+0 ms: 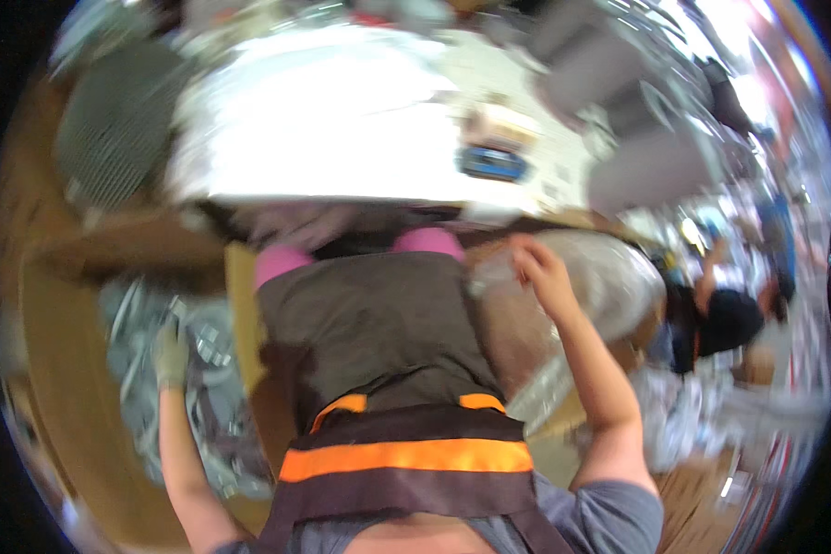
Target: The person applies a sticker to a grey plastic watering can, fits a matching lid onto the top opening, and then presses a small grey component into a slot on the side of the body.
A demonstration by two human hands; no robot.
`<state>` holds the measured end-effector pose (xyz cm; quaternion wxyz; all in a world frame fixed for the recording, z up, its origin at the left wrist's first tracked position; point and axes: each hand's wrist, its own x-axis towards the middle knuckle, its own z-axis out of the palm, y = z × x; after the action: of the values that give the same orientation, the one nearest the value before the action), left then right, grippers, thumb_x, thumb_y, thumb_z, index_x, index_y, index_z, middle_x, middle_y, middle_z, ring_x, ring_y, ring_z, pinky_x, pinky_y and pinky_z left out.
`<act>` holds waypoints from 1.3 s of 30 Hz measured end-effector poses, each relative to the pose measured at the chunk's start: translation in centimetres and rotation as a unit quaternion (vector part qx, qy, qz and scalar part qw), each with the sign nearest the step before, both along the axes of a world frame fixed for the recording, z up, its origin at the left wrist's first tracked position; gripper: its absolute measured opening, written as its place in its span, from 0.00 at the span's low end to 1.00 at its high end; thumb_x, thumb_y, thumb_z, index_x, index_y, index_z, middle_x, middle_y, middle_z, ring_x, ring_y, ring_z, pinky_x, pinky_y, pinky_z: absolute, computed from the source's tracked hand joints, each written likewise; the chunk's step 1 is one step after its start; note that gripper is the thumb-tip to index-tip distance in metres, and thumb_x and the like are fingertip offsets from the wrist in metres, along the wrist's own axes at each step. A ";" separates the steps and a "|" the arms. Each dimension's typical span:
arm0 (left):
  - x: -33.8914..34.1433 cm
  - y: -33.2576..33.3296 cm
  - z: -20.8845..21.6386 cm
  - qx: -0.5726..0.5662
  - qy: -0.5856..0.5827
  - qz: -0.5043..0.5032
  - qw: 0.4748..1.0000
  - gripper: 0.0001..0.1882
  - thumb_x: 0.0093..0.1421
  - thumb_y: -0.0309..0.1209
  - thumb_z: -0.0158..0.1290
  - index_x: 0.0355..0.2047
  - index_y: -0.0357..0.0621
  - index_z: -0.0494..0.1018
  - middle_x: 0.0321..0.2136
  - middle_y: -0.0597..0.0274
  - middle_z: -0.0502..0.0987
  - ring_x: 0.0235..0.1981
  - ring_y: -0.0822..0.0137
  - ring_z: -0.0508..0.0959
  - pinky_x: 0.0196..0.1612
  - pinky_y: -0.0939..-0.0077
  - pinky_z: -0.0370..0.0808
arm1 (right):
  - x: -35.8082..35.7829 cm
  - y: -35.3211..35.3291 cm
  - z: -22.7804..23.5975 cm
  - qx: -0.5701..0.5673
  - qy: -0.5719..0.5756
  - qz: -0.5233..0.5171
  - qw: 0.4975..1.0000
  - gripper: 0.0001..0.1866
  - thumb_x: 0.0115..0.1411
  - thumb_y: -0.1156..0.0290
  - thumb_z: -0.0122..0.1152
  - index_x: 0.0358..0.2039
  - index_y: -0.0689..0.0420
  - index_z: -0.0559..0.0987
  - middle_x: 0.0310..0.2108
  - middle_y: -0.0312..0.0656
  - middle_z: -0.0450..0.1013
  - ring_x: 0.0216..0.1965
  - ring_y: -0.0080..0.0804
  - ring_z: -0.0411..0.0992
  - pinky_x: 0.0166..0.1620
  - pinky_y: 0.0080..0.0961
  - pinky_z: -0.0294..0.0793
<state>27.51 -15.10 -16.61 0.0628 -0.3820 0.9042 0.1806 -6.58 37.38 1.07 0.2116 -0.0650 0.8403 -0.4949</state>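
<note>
At the left, my left hand (170, 353), in a pale glove, reaches down into an open cardboard box (74, 369). It touches grey parts in clear plastic bags (217, 346) heaped inside. Blur hides whether its fingers have closed on one. On the right, my right hand (542, 275) is bare and raised, its fingers bent in. It hovers by a large clear plastic bag (609, 277); a see-through film lies beside the fingertips, and what they hold, if anything, cannot be made out.
Ahead stands a table with a bright white covering (332, 111). On it are a blue-and-black object (492, 163) and grey rounded parts (660, 166). A dark mesh-like panel (120, 125) is at the far left. Another person (729, 319) bends over at the right.
</note>
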 end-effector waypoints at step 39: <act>-29.0 16.8 18.9 0.683 0.404 -0.067 0.604 0.32 0.55 0.60 0.49 0.39 0.41 0.73 0.37 0.57 0.74 0.39 0.64 0.72 0.47 0.70 0.71 | 10.4 -3.5 1.5 -0.218 -0.022 0.460 0.860 0.19 0.53 0.55 0.63 0.29 0.62 0.78 0.24 0.41 0.75 0.26 0.31 0.73 0.32 0.23 0.69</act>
<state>-1.45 1.74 2.34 -0.0543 -0.0543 0.4740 0.8772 3.80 33.87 2.53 0.4141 -0.4778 0.5804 -0.5132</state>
